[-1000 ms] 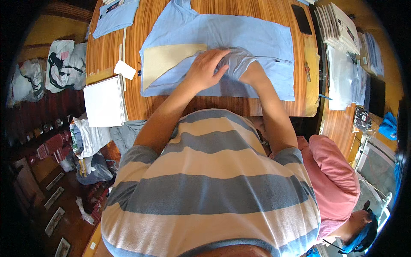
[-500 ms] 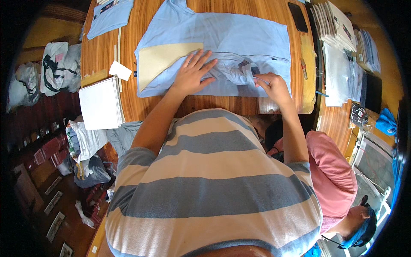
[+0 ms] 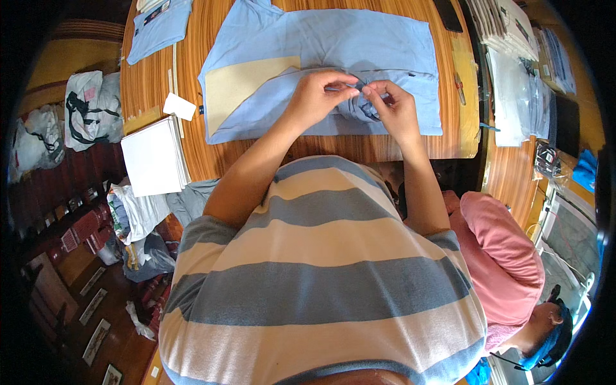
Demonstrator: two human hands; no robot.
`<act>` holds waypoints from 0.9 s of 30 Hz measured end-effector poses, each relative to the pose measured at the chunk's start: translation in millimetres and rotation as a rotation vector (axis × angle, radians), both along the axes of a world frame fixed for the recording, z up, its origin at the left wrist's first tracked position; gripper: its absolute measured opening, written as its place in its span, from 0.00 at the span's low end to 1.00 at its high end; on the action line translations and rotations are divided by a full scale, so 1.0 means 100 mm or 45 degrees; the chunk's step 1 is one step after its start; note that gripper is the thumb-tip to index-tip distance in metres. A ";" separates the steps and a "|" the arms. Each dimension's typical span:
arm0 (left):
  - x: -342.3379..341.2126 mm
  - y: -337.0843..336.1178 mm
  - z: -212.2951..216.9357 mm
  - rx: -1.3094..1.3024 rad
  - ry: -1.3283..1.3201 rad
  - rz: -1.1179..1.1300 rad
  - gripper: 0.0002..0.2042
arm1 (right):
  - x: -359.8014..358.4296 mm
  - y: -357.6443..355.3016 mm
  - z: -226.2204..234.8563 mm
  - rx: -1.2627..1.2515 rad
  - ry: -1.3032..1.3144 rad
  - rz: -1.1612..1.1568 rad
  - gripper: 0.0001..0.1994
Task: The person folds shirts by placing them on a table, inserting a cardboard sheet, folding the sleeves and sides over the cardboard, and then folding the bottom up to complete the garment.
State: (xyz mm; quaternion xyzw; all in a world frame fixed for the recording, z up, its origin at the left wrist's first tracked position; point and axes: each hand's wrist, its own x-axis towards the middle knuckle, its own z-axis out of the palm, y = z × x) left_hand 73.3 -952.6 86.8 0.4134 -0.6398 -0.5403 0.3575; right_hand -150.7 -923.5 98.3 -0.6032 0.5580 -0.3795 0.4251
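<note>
garment (image 3: 333, 45): plain light blue | card insert (image 3: 247, 83): tan | table (image 3: 192, 151): orange-brown wood grain | paper stack (image 3: 154, 157): white | wearer's shirt (image 3: 321, 282): grey/cream wide stripes | nearby person's top (image 3: 504, 256): pink

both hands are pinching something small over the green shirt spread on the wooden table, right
Not quite: the shirt is light blue, not green. The head view shows the left hand and right hand pinching something small together above it on the wooden table.
</note>
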 end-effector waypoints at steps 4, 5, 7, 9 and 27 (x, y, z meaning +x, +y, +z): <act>0.17 0.02 -0.35 0.009 0.023 0.288 0.11 | -0.07 0.08 -0.05 -0.122 0.301 0.001 0.12; 0.23 0.07 -0.38 0.053 0.034 0.335 0.10 | -0.19 0.17 -0.11 -0.133 0.331 0.011 0.13; 0.38 0.20 -0.38 0.090 -0.061 0.363 0.09 | -0.36 0.35 -0.21 -0.158 0.375 0.068 0.14; 0.53 0.38 -0.44 0.084 -0.202 0.327 0.09 | -0.48 0.49 -0.30 -0.189 0.398 0.171 0.14; 0.72 0.58 -0.64 -0.749 -1.005 0.165 0.10 | -0.52 0.08 -0.03 0.148 0.541 0.251 0.09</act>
